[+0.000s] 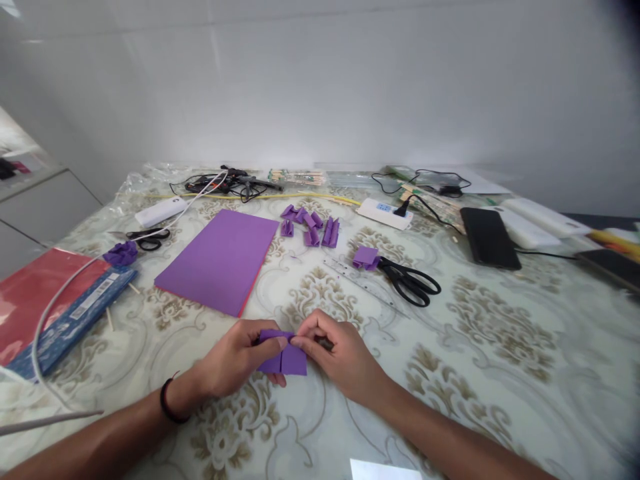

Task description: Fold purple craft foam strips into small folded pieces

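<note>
A small folded piece of purple paper [294, 362] with a crease down its middle is held low over the table, between both hands. My left hand [245, 357] grips its left side, thumb on top and fingers beneath. With thumb and index finger my right hand [337, 350] pinches its upper right edge. Beyond the hands lie several folded purple paper pieces [331, 232] in a cluster. Another folded purple piece [367, 257] rests over the blades of black-handled scissors [411, 281]. A stack of purple paper sheets [220, 260], red showing at its edge, lies ahead on the left.
A clear ruler [365, 287] lies beyond my right hand. A white power strip [385, 212], black phone [489, 238] and cables are farther right. At left are a red paper pack [45, 293], crumpled purple paper [121, 253], second scissors [149, 238] and a white cable [50, 307].
</note>
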Available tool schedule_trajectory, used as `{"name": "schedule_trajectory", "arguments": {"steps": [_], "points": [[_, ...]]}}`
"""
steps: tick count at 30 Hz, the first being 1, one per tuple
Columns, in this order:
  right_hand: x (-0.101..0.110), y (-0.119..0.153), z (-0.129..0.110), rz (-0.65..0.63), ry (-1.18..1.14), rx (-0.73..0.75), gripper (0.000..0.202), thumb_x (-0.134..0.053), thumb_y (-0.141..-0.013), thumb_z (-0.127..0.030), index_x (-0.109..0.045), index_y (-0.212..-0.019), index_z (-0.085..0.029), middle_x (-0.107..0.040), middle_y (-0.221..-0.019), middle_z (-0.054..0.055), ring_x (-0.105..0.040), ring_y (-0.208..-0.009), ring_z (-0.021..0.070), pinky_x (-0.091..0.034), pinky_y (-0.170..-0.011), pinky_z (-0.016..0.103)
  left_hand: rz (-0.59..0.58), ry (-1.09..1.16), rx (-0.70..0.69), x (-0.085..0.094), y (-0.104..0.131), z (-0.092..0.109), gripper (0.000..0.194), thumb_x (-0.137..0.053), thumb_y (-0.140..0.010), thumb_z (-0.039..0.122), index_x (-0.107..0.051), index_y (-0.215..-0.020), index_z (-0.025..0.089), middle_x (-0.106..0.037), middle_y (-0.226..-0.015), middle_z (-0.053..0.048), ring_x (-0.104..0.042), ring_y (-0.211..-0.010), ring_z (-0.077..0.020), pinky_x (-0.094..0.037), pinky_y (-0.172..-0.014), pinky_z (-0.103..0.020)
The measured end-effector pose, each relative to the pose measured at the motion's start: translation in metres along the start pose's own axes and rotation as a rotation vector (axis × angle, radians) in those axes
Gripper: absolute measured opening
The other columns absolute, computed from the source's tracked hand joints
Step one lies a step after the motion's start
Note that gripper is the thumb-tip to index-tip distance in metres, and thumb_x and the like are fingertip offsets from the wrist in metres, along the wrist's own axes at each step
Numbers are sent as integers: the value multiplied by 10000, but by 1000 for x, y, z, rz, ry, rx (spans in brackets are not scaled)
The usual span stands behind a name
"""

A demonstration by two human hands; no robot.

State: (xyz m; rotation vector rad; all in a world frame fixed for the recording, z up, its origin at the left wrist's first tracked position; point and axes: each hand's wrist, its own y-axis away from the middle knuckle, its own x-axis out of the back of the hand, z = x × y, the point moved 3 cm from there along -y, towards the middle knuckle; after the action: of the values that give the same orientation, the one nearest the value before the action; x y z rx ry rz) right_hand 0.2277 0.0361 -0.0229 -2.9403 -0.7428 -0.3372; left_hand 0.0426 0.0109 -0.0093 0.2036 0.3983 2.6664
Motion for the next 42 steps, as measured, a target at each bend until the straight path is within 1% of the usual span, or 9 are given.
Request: {"name": "schedule_trajectory", "arguments": {"steps": [3,6,9,13,16,22,28,33,42], "points": [[0,1,-3,-22,11,16,194,-621,-968,-371,-567,-871,-212,-535,-619,-60,-457,-561,117,-341,-533,235,37,-99,-61,1,1,2,347,-584,-995,412,-659,-795,138,-668,-702,-19,-655,-653,-147,-496,-620,-240],[0,2,-6,-73,29,24,192,-599,-978,-382,-562,-911,-205,-549,-656,-49,-479,-573,118,-351,-531,230,100,-129,-135,4,1,3,374,-580,-999,437,-657,-778,146,-618,-689,0,-578,-646,-127,-455,-605,-232],[-2,1,-7,-126,94,50,249,-563,-994,-385,-602,-846,-188,-612,-681,-17,-515,-583,121,-362,-540,232,146,-177,-208,6,1,4,403,-571,-1007,435,-626,-725,153,-551,-690,11,-509,-656,-119,-415,-614,-241],[-3,0,-5,-171,178,92,373,-513,-1017,-370,-675,-744,-175,-593,-620,-18,-466,-539,104,-328,-538,235,149,-220,-290,6,0,7,388,-571,-1011,391,-640,-710,155,-555,-732,-3,-508,-702,-131,-405,-663,-261],[-2,0,-3,-187,168,76,408,-506,-1023,-382,-686,-724,-171,-585,-594,-20,-458,-523,99,-318,-531,234,166,-218,-299,6,-1,8,389,-578,-1004,373,-622,-682,159,-517,-689,9,-466,-666,-125,-376,-636,-261],[-2,0,-5,-192,134,34,380,-548,-989,-334,-675,-673,-165,-620,-589,-9,-461,-510,96,-318,-518,224,188,-229,-234,5,-1,6,395,-578,-984,393,-554,-662,166,-472,-654,24,-401,-630,-120,-329,-589,-260],[-2,-2,-1,-199,149,11,380,-572,-979,-326,-679,-651,-166,-603,-564,-18,-451,-493,90,-306,-498,216,170,-192,-173,6,-2,3,377,-580,-970,446,-601,-728,157,-487,-674,20,-411,-641,-126,-332,-586,-260],[-3,-1,0,-197,225,39,380,-600,-964,-304,-663,-614,-168,-597,-538,-20,-477,-477,92,-319,-499,218,145,-196,-160,7,-4,0,371,-612,-964,477,-677,-806,149,-577,-718,-1,-469,-667,-133,-356,-596,-251],[-5,1,-3,-192,258,207,372,-566,-1003,-304,-600,-652,-187,-608,-624,-9,-554,-581,128,-386,-597,253,163,-379,-324,7,3,13,285,-611,-986,338,-720,-791,161,-641,-733,-11,-542,-667,-128,-393,-618,-243]]}}
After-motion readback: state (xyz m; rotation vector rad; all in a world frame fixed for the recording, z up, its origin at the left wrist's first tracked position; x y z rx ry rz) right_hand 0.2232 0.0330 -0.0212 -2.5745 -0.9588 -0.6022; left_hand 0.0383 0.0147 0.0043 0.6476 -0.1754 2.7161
